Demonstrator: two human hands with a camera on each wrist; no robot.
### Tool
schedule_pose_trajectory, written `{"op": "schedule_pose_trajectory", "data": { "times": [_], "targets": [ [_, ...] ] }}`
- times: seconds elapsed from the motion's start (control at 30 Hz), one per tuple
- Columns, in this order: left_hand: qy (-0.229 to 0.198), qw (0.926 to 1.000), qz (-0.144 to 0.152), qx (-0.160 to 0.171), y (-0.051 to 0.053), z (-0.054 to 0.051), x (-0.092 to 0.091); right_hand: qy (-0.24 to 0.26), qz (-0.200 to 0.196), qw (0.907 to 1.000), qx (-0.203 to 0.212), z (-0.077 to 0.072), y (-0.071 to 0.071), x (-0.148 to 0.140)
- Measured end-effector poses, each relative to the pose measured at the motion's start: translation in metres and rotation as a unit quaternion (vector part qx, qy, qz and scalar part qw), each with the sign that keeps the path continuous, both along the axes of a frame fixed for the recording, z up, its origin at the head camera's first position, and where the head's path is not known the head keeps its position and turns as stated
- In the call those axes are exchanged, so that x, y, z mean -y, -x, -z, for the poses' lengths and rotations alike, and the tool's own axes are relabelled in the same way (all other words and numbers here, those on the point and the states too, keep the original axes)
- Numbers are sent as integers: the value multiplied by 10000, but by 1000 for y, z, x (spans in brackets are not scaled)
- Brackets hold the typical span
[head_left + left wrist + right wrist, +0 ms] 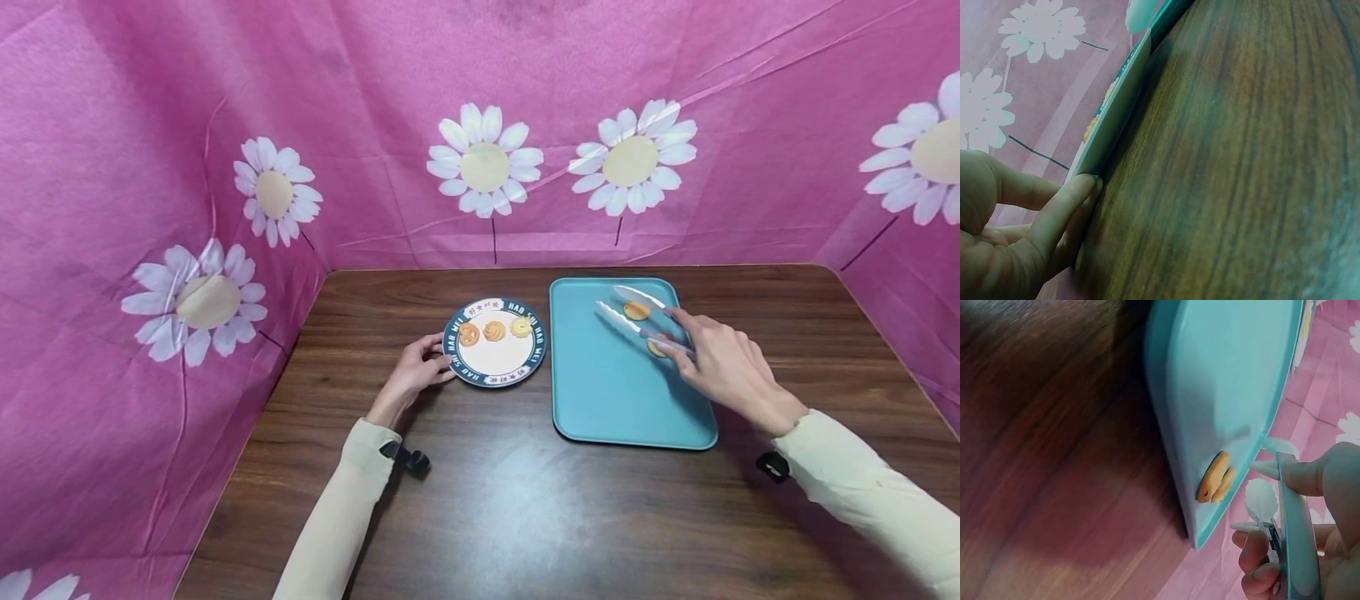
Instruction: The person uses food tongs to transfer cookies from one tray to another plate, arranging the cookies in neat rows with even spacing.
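Observation:
My left hand [417,372] holds the left rim of a round plate [501,357] with a dark blue lettered border; in the left wrist view the thumb lies against the plate's edge. Three cookies lie on the plate: a pretzel-shaped one [468,335], a swirled one [493,332] and a pale yellow one [521,327]. My right hand [731,367] grips a pair of tongs [1297,525] over the right side of a turquoise tray [618,400]. The tongs' arms are spread apart. Two cookies, one farther [637,311] and one nearer [657,345], rest on the tray near them.
Plate and tray stand side by side on a brown wood-grain table [487,517], a narrow gap between them. A pink cloth [375,125] with white daisies hangs behind the table and at its sides. Black straps sit at both wrists.

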State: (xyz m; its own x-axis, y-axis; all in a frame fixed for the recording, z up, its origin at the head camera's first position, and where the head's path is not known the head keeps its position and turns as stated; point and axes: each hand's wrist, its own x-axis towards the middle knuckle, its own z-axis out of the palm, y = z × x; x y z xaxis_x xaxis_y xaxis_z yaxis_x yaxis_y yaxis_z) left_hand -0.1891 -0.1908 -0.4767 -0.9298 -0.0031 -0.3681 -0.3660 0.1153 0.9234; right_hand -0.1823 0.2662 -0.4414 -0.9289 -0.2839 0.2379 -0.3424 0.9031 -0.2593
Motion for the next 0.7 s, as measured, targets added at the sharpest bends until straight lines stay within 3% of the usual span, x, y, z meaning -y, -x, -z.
{"op": "schedule_pose_trajectory", "data": {
  "times": [0.7],
  "targets": [
    [-98,9999,-59,35,0,-1,-1,-102,273,9992,271,5,2,-19]
  ]
}}
